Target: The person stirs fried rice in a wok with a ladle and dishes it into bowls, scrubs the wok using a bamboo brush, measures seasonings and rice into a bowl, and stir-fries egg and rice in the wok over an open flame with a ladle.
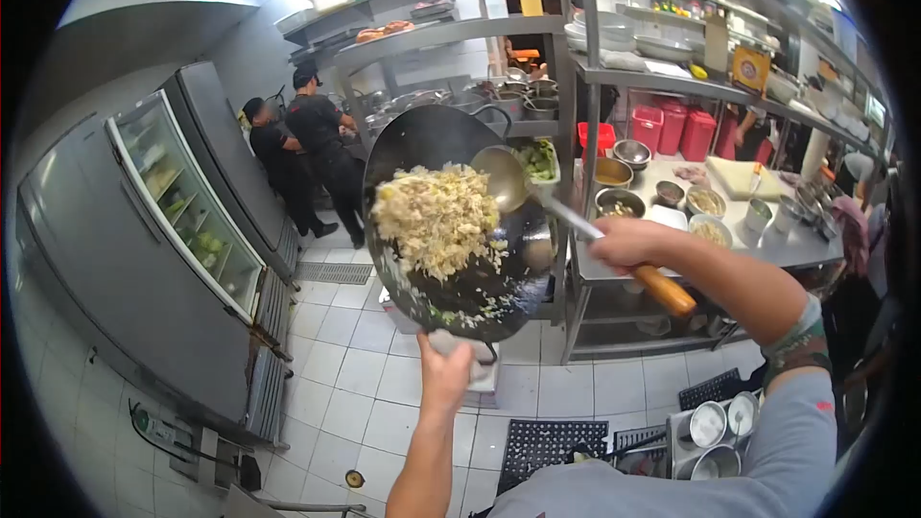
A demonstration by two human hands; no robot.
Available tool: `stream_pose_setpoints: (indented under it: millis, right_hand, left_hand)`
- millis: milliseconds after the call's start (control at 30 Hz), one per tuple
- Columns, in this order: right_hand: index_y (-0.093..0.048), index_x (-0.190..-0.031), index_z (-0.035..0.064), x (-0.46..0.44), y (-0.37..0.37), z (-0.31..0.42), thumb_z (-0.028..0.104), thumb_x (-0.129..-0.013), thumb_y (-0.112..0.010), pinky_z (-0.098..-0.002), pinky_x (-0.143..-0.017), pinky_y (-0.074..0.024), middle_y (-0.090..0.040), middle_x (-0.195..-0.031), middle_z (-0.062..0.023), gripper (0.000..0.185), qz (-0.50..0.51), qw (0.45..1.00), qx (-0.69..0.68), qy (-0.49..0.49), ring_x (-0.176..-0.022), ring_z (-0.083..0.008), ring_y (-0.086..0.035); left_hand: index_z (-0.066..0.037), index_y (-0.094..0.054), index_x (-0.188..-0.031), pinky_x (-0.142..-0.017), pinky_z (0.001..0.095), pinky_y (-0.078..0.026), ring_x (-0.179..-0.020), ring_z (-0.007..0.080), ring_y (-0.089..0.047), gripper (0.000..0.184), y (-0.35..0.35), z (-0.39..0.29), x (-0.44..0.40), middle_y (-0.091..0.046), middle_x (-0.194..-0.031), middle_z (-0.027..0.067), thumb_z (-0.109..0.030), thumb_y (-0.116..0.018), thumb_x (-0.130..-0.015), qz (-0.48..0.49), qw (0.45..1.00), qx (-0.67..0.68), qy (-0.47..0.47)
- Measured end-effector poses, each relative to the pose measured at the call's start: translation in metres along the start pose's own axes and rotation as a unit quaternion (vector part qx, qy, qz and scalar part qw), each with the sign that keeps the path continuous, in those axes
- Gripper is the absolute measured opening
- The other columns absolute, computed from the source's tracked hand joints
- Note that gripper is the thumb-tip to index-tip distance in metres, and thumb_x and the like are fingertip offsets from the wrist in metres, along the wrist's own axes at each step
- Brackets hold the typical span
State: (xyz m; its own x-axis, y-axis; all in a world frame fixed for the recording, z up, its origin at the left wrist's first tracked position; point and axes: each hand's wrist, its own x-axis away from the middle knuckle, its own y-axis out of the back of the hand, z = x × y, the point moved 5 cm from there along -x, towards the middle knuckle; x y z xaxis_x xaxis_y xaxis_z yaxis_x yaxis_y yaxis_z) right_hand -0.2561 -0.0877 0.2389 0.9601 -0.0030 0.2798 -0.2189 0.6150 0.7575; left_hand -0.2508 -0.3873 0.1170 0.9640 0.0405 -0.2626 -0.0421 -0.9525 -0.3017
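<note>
"Fried rice (432, 216), where is it in the head view?"

"Inside the wok (422, 139), beyond the left hand (446, 374), which grips the near edge through a cloth (456, 347), probably against heat."

"And the right hand (625, 247)?"

"Closed around the ladle (571, 216), maybe so the fingers are away from hot metal."

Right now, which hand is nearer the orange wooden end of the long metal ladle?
Right. The right hand grips the ladle beside its wooden end, which juts out below. The left hand is farther, holding a grey cloth at the near edge of the black round wok.
</note>
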Motion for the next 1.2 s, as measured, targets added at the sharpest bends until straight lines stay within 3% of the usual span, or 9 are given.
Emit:
stream_pose_setpoints:
  millis: [67,267,367,500,633,833,900,1067,1200]
  right_hand:
    - [-0.05,-0.091,0.008,0.014,-0.044,0.015,0.011,-0.089,-0.05,-0.021,-0.035,-0.031,-0.041,-0.059,0.0065,0.003,0.184,0.884,-0.422,-0.08,-0.041,-0.0021,-0.038]
    - [-0.046,-0.103,0.006,0.052,-0.103,-0.046,0.011,-0.09,-0.047,-0.0196,-0.032,-0.0284,-0.036,-0.059,0.0079,0.014,0.288,0.695,-0.635,-0.179,-0.039,-0.0007,-0.035]
    - [-0.048,-0.104,0.0061,0.078,-0.105,-0.086,0.011,-0.089,-0.048,-0.0201,-0.032,-0.0285,-0.036,-0.058,0.0065,0.016,0.321,0.66,-0.667,-0.126,-0.039,-0.0016,-0.034]
    - [-0.049,-0.102,0.0074,0.116,-0.139,-0.122,0.01,-0.087,-0.051,-0.0223,-0.033,-0.0277,-0.035,-0.057,0.005,0.016,0.118,0.865,-0.474,-0.112,-0.038,-0.0055,-0.034]
    - [-0.049,-0.097,0.0097,0.118,-0.126,-0.151,0.008,-0.088,-0.047,-0.0207,-0.035,-0.0271,-0.034,-0.057,0.0073,0.01,0.121,0.723,-0.649,-0.206,-0.04,-0.0019,-0.032]
    - [-0.048,-0.098,0.0082,0.154,-0.118,-0.175,0.009,-0.09,-0.046,-0.0183,-0.034,-0.0247,-0.035,-0.058,0.008,0.008,0.036,0.731,-0.644,-0.221,-0.04,-0.0004,-0.032]
    - [-0.048,-0.099,0.006,0.142,-0.103,-0.196,0.009,-0.091,-0.046,-0.0183,-0.034,-0.0241,-0.035,-0.058,0.0082,0.01,0.076,0.605,-0.762,-0.218,-0.039,-0.0003,-0.032]
    - [-0.046,-0.098,0.0,0.138,-0.06,-0.216,0.008,-0.092,-0.041,-0.0171,-0.032,-0.028,-0.038,-0.058,0.0079,0.011,0.107,0.467,-0.872,-0.101,-0.04,0.0,-0.038]
    - [-0.046,-0.095,0.0013,0.113,-0.002,-0.246,0.01,-0.091,-0.044,-0.0158,-0.032,-0.0256,-0.037,-0.057,0.0087,0.009,0.035,0.527,-0.846,-0.081,-0.04,0.0011,-0.036]
  left_hand:
    - [0.005,-0.053,-0.104,-0.065,0.0362,-0.056,-0.07,0.0242,-0.065,0.031,-0.013,-0.025,-0.003,-0.064,-0.091,0.0155,-0.004,-0.047,-0.075,0.07,0.992,0.03,0.101]
    - [0.008,-0.054,-0.1,-0.07,0.04,-0.056,-0.08,0.0299,-0.065,0.031,0.016,0.033,0.053,-0.063,-0.095,0.0193,-0.008,-0.049,-0.074,0.032,0.897,0.201,0.393]
    - [0.008,-0.054,-0.101,-0.072,0.0403,-0.055,-0.084,0.0294,-0.065,0.031,0.022,0.056,0.101,-0.063,-0.095,0.0194,-0.007,-0.049,-0.075,0.039,0.895,0.133,0.423]
    - [0.007,-0.054,-0.104,-0.073,0.0403,-0.055,-0.085,0.0281,-0.064,0.032,0.002,0.067,0.13,-0.063,-0.098,0.0166,-0.003,-0.049,-0.073,0.002,0.901,0.147,0.409]
    - [0.007,-0.053,-0.107,-0.074,0.0406,-0.055,-0.086,0.0286,-0.064,0.035,-0.021,0.076,0.141,-0.062,-0.098,0.0158,-0.001,-0.051,-0.072,0.023,0.875,0.157,0.457]
    - [0.007,-0.055,-0.105,-0.078,0.0415,-0.054,-0.086,0.0289,-0.064,0.032,-0.058,0.116,0.138,-0.063,-0.099,0.0158,-0.004,-0.052,-0.074,0.103,0.847,0.164,0.495]
    - [0.007,-0.056,-0.104,-0.078,0.0422,-0.054,-0.086,0.0293,-0.064,0.031,-0.091,0.114,0.128,-0.063,-0.098,0.016,-0.004,-0.052,-0.075,0.125,0.843,0.156,0.5]
    - [0.008,-0.057,-0.097,-0.068,0.0415,-0.053,-0.079,0.0304,-0.065,0.028,-0.141,0.132,0.113,-0.064,-0.091,0.0188,-0.009,-0.052,-0.076,0.115,0.853,0.164,0.482]
    - [0.008,-0.057,-0.096,-0.064,0.041,-0.054,-0.08,0.0322,-0.066,0.027,-0.156,0.135,0.106,-0.065,-0.089,0.0202,-0.009,-0.05,-0.076,0.14,0.851,0.133,0.489]
